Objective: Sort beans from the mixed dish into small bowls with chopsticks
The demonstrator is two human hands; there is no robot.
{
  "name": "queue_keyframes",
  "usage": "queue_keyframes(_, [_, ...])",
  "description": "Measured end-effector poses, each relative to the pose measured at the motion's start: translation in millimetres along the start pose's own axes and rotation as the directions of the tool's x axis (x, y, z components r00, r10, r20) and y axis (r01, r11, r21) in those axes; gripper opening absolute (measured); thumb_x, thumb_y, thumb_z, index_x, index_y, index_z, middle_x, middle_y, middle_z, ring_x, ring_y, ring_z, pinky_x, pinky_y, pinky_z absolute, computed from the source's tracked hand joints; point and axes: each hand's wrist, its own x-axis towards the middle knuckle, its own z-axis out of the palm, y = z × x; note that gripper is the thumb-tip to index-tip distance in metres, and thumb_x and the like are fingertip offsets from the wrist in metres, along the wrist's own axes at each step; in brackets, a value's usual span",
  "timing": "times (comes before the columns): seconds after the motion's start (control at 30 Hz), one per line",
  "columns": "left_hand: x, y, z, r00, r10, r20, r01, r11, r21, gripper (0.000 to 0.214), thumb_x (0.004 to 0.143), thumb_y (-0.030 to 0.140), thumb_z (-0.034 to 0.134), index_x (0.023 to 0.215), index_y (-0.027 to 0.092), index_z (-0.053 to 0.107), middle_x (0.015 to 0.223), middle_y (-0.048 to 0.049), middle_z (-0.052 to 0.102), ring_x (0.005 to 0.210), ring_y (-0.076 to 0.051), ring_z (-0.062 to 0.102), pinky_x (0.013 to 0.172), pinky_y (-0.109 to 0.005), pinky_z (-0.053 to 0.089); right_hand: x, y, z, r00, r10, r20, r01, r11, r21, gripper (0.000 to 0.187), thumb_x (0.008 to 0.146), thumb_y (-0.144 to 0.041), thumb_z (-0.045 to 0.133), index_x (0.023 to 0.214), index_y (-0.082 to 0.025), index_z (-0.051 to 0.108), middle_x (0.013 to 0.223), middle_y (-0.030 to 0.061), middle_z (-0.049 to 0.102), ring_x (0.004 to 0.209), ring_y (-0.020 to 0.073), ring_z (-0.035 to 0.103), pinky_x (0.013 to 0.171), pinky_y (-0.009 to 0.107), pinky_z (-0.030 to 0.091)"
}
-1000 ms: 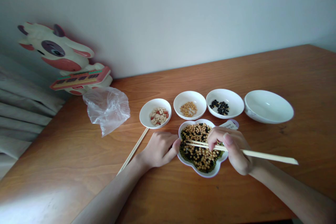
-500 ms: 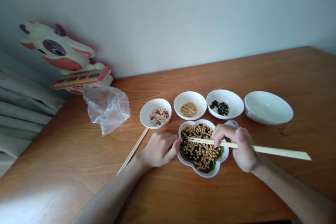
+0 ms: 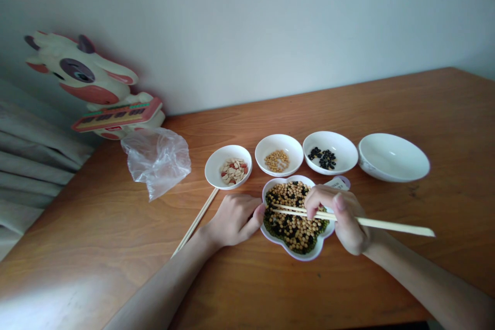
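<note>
Chopsticks (image 3: 394, 227) pinched in right hand (image 3: 348, 221), tips just parted at mixed beans (image 3: 296, 232) in flower-shaped dish (image 3: 328, 230) on surface (image 3: 294, 294); nothing visibly caught yet. Left hand (image 3: 236, 219) at dish rim, grip unclear.

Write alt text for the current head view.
Right hand holding chopsticks over mixed beans in a flower-shaped dish, left hand at its rim. Behind, four white bowls in a row; three hold pale and reddish seeds, yellow beans, black beans. Cow toy and plastic bag at left.
</note>
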Motion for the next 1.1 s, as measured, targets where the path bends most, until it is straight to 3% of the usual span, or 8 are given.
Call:
queue_keyframes(0.27, [-0.1,-0.2,0.4,1.0,-0.002,0.001,0.002,1.0,0.004,0.04,0.111,0.034,0.028,0.077,0.02,0.045,0.072,-0.002,0.058,0.063,-0.015,0.048,0.065,-0.03,0.034,0.0,1.5,1.3,0.996,-0.068,-0.049,0.069,0.997,0.021,0.068,0.111,-0.052,0.019,0.076,-0.021,0.068,0.071,0.0052,0.066,0.068,0.0201,0.062,0.071,0.038,0.044])
queue_keyframes(0.43, [-0.6,-0.4,0.9,1.0,-0.001,-0.013,0.002,1.0,0.023,0.04,0.11,0.034,0.029,0.077,0.02,0.045,0.071,-0.0019,0.058,0.062,-0.015,0.047,0.064,-0.031,0.033,2.0,-3.1,-12.9,0.973,-0.152,-0.17,0.159,0.987,0.024,0.068,0.11,-0.054,0.023,0.075,-0.023,0.072,0.068,0.0063,0.067,0.065,0.0232,0.062,0.068,0.041,0.044])
queue_keyframes(0.5, [-0.6,-0.7,1.0,1.0,-0.002,-0.019,0.002,1.0,0.03,0.04,0.11,0.034,0.03,0.077,0.02,0.047,0.071,-0.0021,0.059,0.062,-0.015,0.048,0.064,-0.031,0.034,2.7,-5.8,-26.8,0.944,-0.179,-0.276,0.184,0.983,-0.008,0.069,0.108,-0.058,0.024,0.075,-0.026,0.075,0.067,0.0079,0.067,0.065,0.0263,0.062,0.066,0.044,0.045])
queue_keyframes(0.67, [0.1,-0.2,0.1,1.0,-0.006,-0.024,0.007,0.999,0.031,0.04,0.11,0.034,0.03,0.077,0.019,0.048,0.072,-0.0029,0.06,0.062,-0.016,0.05,0.064,-0.031,0.035,2.2,-9.9,-64.8,0.803,-0.266,-0.533,0.16,0.958,-0.237,0.071,0.105,-0.066,0.027,0.07,-0.027,0.076,0.07,0.0116,0.065,0.07,0.03,0.061,0.066,0.046,0.043])
queue_keyframes(0.77, [0.7,0.4,-0.2,1.0,-0.002,-0.03,0.002,0.999,0.033,0.041,0.11,0.034,0.029,0.077,0.019,0.048,0.072,-0.0032,0.061,0.062,-0.016,0.05,0.064,-0.031,0.036,2.9,-8.9,-76.2,0.832,-0.224,-0.507,-0.02,0.902,-0.431,0.066,0.105,-0.063,0.03,0.075,-0.025,0.075,0.077,0.0138,0.066,0.077,0.0321,0.062,0.068,0.046,0.039])
queue_keyframes(0.83, [0.9,0.4,0.1,0.999,0.001,-0.032,0.0,1.0,0.029,0.041,0.11,0.034,0.03,0.077,0.019,0.049,0.072,-0.0034,0.061,0.062,-0.016,0.05,0.064,-0.031,0.036,4.5,-5.9,-77.3,0.85,-0.204,-0.486,-0.059,0.88,-0.472,0.064,0.106,-0.061,0.029,0.077,-0.026,0.074,0.076,0.0132,0.065,0.074,0.031,0.058,0.066,0.045,0.036])
queue_keyframes(0.97, [0.0,-0.7,1.0,0.999,0.002,-0.033,-0.001,0.999,0.034,0.041,0.11,0.034,0.03,0.077,0.019,0.049,0.072,-0.0031,0.061,0.062,-0.015,0.05,0.064,-0.03,0.036,6.6,0.9,-67.9,0.832,-0.193,-0.52,0.024,0.95,-0.313,0.069,0.106,-0.062,0.022,0.073,-0.027,0.071,0.072,0.0108,0.064,0.069,0.029,0.056,0.061,0.043,0.033])
queue_keyframes(1.1, [0.3,-2.5,2.1,0.999,0.003,-0.034,-0.002,0.999,0.04,0.041,0.11,0.034,0.03,0.077,0.019,0.049,0.072,-0.0028,0.062,0.061,-0.015,0.05,0.063,-0.03,0.035,6.0,-0.9,-51.1,0.879,-0.226,-0.421,0.153,0.968,-0.2,0.069,0.105,-0.065,0.027,0.071,-0.027,0.073,0.068,0.0098,0.065,0.066,0.0275,0.059,0.06,0.042,0.039])
